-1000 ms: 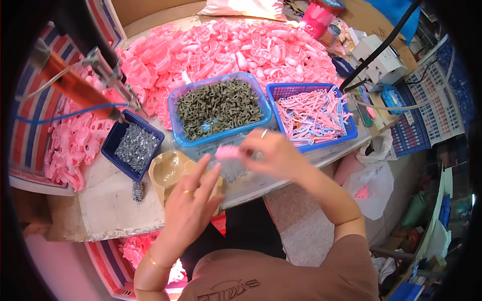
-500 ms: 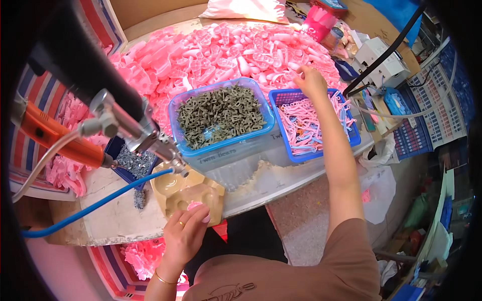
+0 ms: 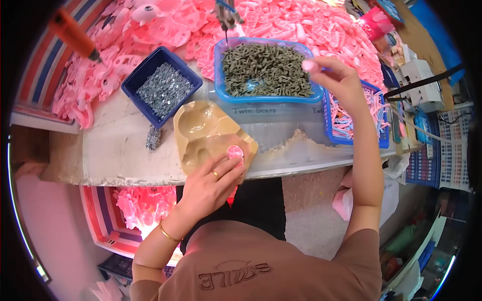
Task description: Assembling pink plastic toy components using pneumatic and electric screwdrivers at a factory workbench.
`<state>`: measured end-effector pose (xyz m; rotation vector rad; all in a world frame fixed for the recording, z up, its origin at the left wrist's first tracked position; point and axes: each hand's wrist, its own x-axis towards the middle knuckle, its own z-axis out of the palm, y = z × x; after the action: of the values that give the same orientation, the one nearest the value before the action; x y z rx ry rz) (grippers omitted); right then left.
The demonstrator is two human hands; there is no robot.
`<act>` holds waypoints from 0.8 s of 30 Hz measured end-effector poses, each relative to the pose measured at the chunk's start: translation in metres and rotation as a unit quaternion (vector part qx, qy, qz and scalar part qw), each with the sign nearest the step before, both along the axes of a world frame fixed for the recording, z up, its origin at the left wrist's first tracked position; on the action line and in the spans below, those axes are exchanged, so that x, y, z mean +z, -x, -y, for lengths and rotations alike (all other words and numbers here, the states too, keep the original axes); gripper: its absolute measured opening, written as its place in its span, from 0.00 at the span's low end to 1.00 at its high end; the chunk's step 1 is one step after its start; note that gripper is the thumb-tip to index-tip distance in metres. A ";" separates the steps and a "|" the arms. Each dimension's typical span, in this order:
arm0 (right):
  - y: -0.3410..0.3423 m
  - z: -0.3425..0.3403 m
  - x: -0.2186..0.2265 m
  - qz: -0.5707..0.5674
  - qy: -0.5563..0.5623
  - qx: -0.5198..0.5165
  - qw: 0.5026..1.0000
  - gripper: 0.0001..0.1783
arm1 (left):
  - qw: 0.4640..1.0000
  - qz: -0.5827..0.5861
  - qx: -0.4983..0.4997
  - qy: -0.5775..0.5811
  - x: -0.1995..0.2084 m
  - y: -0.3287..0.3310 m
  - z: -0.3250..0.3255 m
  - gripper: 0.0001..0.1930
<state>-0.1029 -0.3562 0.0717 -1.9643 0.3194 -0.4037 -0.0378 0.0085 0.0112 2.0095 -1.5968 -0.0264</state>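
Observation:
My left hand (image 3: 213, 181) lies over the near edge of a tan moulded holder (image 3: 193, 108). Its fingers are bent round a small pink plastic piece (image 3: 235, 152) at the holder's right side, gripping it there; the piece's lower part is hidden. My right hand (image 3: 337, 80) is raised above the right end of a clear blue tub (image 3: 271, 99) full of dark grey-green small parts. Pinched between its thumb and fingers is another small pink piece (image 3: 310, 66), glossy and rounded; its exact shape is blurred.
A navy box (image 3: 133, 83) holds small metal screws. Pink and blue slim parts fill a blue basket (image 3: 346, 141), below my right forearm. Pink shells (image 3: 165, 25) heap behind the tubs. An orange electric screwdriver (image 3: 73, 32) and a metal tool tip (image 3: 228, 17) hang overhead.
The view has shifted. My right hand has come back from the pink heap beyond the basket, now with a pink piece. My left hand has brought its pink piece to the tan holder.

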 end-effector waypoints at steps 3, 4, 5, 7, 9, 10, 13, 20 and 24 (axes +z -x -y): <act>-0.004 -0.057 0.005 0.045 0.113 0.147 0.982 0.18 | 1.000 0.010 0.012 0.009 -0.004 -0.001 -0.005 0.16; -0.007 -0.074 0.003 0.047 0.112 0.155 0.980 0.18 | 1.000 0.001 0.019 0.024 -0.010 -0.001 -0.009 0.17; -0.008 -0.089 0.001 0.045 0.112 0.191 0.974 0.18 | 0.999 0.000 0.023 0.024 -0.009 0.001 -0.010 0.17; -0.012 -0.120 -0.010 0.041 0.131 0.252 0.958 0.18 | 0.999 0.010 0.007 0.033 -0.006 0.003 -0.015 0.16; -0.017 -0.144 -0.027 0.041 0.152 0.280 0.947 0.19 | 0.997 0.020 -0.023 0.070 0.000 0.005 -0.025 0.16; -0.018 -0.154 -0.035 0.057 0.175 0.307 0.934 0.21 | 0.992 0.030 -0.062 0.110 0.002 0.005 -0.030 0.16; -0.031 -0.176 -0.054 0.087 0.216 0.375 0.897 0.25 | 0.985 0.038 -0.015 0.165 0.001 -0.001 -0.058 0.16; -0.028 -0.186 -0.048 0.065 0.180 0.362 0.912 0.20 | 0.969 0.044 0.185 0.156 -0.010 -0.096 -0.091 0.15; -0.020 -0.188 -0.029 0.006 0.171 0.309 0.935 0.14 | 0.931 0.116 0.327 0.116 -0.010 -0.209 -0.082 0.17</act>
<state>-0.0832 -0.1679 0.0423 -2.2684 -0.4072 -0.0576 0.1715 0.0901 0.0014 2.3068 -0.9183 0.6408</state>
